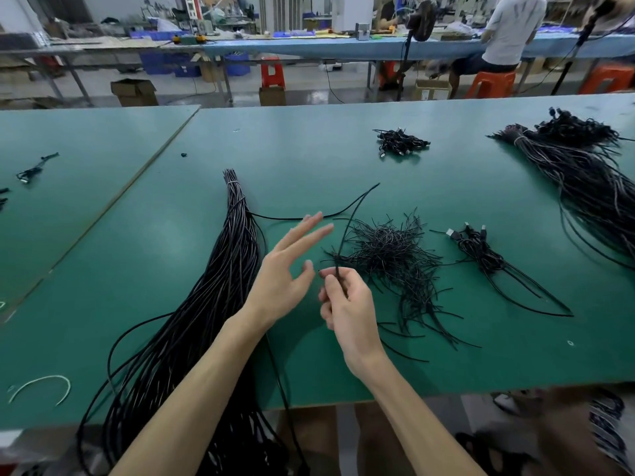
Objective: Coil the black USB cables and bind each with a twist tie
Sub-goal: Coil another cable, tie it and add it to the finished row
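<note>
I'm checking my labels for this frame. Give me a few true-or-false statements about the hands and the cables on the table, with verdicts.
1. The left hand is open and holds nothing. True.
2. The right hand is empty. False: its fingers pinch a thin black strand.
3. The tie pile lies left of the long cable bundle. False: it lies to the bundle's right.
4. A white strand lies on the near left part of the table. True.
</note>
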`<state>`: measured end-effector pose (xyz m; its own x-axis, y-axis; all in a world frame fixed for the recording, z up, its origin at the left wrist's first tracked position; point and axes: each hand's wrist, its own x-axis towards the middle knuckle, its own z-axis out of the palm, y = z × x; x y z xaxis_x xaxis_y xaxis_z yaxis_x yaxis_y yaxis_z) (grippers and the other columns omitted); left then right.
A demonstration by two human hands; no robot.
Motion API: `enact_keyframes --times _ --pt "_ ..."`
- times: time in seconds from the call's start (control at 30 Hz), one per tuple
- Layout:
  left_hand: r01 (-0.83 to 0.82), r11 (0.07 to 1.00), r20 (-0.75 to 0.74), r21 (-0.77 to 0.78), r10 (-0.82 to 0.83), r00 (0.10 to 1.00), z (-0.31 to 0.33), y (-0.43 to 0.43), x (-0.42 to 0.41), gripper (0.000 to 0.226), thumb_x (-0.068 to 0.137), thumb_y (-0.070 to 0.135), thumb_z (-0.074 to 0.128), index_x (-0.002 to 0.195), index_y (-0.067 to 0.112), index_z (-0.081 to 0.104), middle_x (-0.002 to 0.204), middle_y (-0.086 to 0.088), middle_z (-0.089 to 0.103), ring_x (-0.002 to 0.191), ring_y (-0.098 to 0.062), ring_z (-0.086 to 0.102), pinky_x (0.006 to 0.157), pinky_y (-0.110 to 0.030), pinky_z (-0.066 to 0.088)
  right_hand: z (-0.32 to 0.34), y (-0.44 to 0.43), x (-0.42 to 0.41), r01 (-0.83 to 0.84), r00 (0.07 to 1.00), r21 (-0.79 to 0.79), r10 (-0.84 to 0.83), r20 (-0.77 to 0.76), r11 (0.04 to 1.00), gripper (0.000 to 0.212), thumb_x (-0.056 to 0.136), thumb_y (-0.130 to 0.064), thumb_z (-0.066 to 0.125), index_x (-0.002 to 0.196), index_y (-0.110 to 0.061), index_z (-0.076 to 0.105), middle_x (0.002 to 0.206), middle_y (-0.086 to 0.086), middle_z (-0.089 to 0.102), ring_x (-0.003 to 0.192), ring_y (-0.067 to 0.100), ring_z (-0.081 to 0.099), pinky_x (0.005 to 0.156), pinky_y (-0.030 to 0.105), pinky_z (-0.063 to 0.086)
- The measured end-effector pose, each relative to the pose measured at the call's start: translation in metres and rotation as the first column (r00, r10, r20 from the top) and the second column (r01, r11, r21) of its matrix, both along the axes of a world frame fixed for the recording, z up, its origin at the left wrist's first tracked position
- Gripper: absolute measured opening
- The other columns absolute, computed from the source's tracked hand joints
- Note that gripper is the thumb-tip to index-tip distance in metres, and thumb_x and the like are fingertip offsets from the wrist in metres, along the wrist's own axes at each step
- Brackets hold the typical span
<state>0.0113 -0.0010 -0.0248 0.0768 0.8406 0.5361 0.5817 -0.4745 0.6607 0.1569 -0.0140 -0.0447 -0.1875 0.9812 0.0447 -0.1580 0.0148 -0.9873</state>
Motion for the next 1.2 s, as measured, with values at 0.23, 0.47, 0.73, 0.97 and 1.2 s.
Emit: enact_keyframes --times 0.23,0.47,0.73,0.97,1.2 --pt "0.067 0.997 -0.19 0.031 -0.06 0.98 -0.006 0.002 0.003 0.051 0.085 -0.02 0.057 0.12 0.011 0.076 0.126 0.001 0.073 0.136 -0.013 0.056 0.126 -0.05 0.022 -0.005 0.002 -0.006 -0.005 0.996 0.017 0.003 0.095 1.0 0.016 0.107 -0.014 0.049 0.111 -0.019 0.063 0.073 -0.003 0.063 0.05 0.004 0.044 0.05 0.024 0.039" --pt "-0.033 0.999 -0.105 -0.01 0.032 0.994 -0.007 0.001 -0.002 0.019 0.093 0.01 0.074 0.11 0.018 0.079 0.103 0.008 0.07 0.104 -0.011 0.059 0.106 -0.031 0.044 0.0 0.002 0.0 0.095 0.986 -0.044 -0.1 -0.132 0.995 0.009 0.104 -0.019 0.06 0.11 -0.012 0.057 0.08 0.0 0.064 0.055 0.013 0.051 0.049 0.022 0.042" --pt "0.043 0.967 0.246 -0.252 0.021 0.969 -0.003 -0.002 -0.006 0.011 0.097 0.016 0.068 0.093 0.017 0.078 0.083 -0.003 0.075 0.082 -0.016 0.07 0.084 -0.034 0.055 0.003 0.0 0.003 0.147 0.967 -0.021 -0.149 -0.208 0.989 0.018 0.106 -0.025 0.059 0.103 -0.007 0.057 0.076 0.003 0.067 0.052 0.016 0.056 0.046 0.022 0.041" --pt "0.506 0.759 0.679 -0.41 -0.117 0.725 0.004 -0.009 -0.01 0.028 0.102 0.026 0.061 0.099 -0.001 0.068 0.068 -0.006 0.046 0.061 -0.022 0.054 0.064 -0.034 0.056 -0.001 0.001 0.0 0.107 0.99 0.034 -0.104 -0.091 0.994 0.014 0.104 -0.029 0.062 0.106 -0.016 0.064 0.075 -0.003 0.062 0.063 0.012 0.054 0.06 0.027 0.046" --pt "0.617 0.689 0.819 -0.38 -0.06 0.571 0.009 -0.01 -0.011 0.027 0.107 0.03 0.05 0.094 0.011 0.063 0.062 0.001 0.042 0.049 -0.015 0.048 0.05 -0.031 0.054 -0.001 -0.001 -0.001 0.058 0.998 0.056 -0.059 0.013 0.997 0.022 0.1 -0.043 0.063 0.119 -0.031 0.062 0.112 -0.001 0.067 0.102 0.018 0.065 0.087 0.036 0.056"
